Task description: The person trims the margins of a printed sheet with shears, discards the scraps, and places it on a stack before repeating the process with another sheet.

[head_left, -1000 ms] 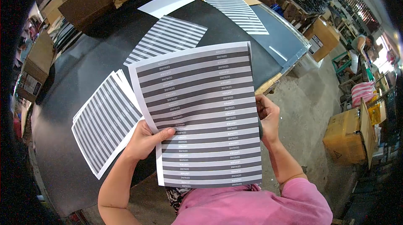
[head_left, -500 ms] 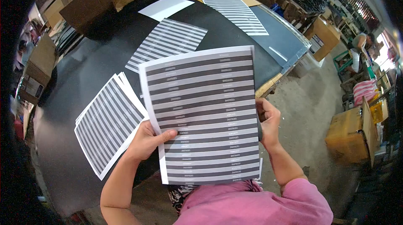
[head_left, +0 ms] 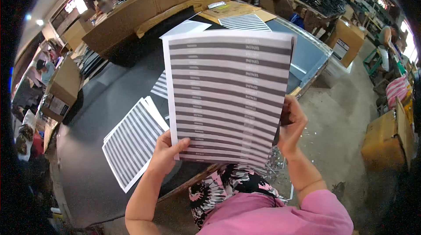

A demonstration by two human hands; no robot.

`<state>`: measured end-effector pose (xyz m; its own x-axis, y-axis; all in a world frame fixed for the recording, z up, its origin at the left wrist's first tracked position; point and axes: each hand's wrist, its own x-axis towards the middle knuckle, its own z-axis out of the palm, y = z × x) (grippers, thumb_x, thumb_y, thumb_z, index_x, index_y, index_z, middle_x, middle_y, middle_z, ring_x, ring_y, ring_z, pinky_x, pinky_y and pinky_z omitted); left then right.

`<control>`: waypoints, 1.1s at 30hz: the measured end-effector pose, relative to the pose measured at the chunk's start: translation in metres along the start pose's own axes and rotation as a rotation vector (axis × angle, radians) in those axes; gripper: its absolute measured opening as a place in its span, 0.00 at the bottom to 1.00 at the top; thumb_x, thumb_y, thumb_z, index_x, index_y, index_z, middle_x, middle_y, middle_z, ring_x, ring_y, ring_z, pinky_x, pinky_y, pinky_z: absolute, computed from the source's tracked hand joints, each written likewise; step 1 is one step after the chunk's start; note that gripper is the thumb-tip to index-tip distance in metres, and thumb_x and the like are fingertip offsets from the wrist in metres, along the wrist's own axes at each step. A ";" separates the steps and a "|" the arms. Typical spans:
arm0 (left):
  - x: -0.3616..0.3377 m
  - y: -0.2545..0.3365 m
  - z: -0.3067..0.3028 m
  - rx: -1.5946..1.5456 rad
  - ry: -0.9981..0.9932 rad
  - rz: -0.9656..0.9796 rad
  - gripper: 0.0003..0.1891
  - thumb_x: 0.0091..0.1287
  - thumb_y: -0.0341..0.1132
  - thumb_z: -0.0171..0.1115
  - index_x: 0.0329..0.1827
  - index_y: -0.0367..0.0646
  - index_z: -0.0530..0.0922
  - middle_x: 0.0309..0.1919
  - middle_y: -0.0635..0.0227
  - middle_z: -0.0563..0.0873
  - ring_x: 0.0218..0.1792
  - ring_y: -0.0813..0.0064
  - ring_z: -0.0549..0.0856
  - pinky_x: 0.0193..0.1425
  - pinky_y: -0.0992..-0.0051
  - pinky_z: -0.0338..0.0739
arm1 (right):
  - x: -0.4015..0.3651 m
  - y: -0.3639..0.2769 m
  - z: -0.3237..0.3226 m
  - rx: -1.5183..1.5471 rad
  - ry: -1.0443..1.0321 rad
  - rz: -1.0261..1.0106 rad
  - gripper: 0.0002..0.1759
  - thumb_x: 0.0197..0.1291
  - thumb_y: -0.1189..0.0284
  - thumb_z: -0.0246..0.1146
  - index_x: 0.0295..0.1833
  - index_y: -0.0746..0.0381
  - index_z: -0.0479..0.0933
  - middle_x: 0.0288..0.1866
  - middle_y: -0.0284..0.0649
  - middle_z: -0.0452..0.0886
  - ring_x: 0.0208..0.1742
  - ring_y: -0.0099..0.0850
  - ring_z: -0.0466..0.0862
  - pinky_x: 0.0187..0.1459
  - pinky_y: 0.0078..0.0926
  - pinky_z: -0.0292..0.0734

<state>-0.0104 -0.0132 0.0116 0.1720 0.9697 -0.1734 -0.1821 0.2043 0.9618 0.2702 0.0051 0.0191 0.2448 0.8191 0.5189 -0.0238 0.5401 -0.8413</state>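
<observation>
My left hand [head_left: 167,154] grips the lower left edge of a paper sheet [head_left: 228,97] printed with dark and light stripes and small lettering that reads "GENUINE". Its thumb lies on the front, the fingers behind. The sheet is held up before me, with a white margin along its left side. At the right edge of the sheet is my right hand [head_left: 293,123], fingers curled and partly hidden behind the paper. A small dark thing shows beneath those fingers, too covered to name. A pile of similar striped sheets [head_left: 136,143] lies on the black table surface [head_left: 94,169], left of my left hand.
Behind the held sheet lie another striped sheet [head_left: 160,86], a white sheet [head_left: 186,28] and a farther striped sheet [head_left: 245,22]. Cardboard [head_left: 162,5] borders the table's back. Boxes [head_left: 386,134] stand on the floor at right; a co-worker [head_left: 386,44] sits beyond.
The held sheet has risen in view and bends more at its lower part. Both hands have shifted right in the picture with it, as the whole view has also swung.
</observation>
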 end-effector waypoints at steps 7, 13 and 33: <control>0.001 -0.023 0.000 -1.073 -0.054 -0.064 0.26 0.58 0.54 0.60 0.46 0.38 0.74 0.38 0.64 0.83 0.41 0.74 0.81 0.52 0.71 0.74 | 0.040 -0.023 0.030 -0.005 0.044 -0.245 0.19 0.45 0.80 0.67 0.45 0.68 0.72 0.32 0.30 0.76 0.32 0.15 0.74 0.33 0.10 0.69; -0.010 -0.034 0.074 -1.078 -0.087 0.060 0.31 0.56 0.58 0.60 0.57 0.47 0.69 0.46 0.71 0.80 0.50 0.74 0.78 0.58 0.65 0.68 | 0.033 -0.037 0.038 -0.013 0.152 -0.273 0.17 0.47 0.82 0.64 0.46 0.70 0.73 0.35 0.35 0.77 0.38 0.20 0.77 0.40 0.16 0.73; 0.040 0.026 0.029 -0.083 0.305 0.288 0.11 0.57 0.29 0.66 0.42 0.38 0.79 0.37 0.68 0.84 0.38 0.80 0.80 0.44 0.78 0.73 | -0.074 -0.024 -0.073 -0.210 0.035 0.542 0.14 0.47 0.84 0.64 0.41 0.66 0.73 0.22 0.35 0.76 0.15 0.19 0.74 0.15 0.16 0.65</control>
<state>0.0197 0.0271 0.0355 -0.1895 0.9813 0.0332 -0.2606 -0.0828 0.9619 0.3238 -0.0825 -0.0102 0.2837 0.9589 0.0035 0.0372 -0.0074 -0.9993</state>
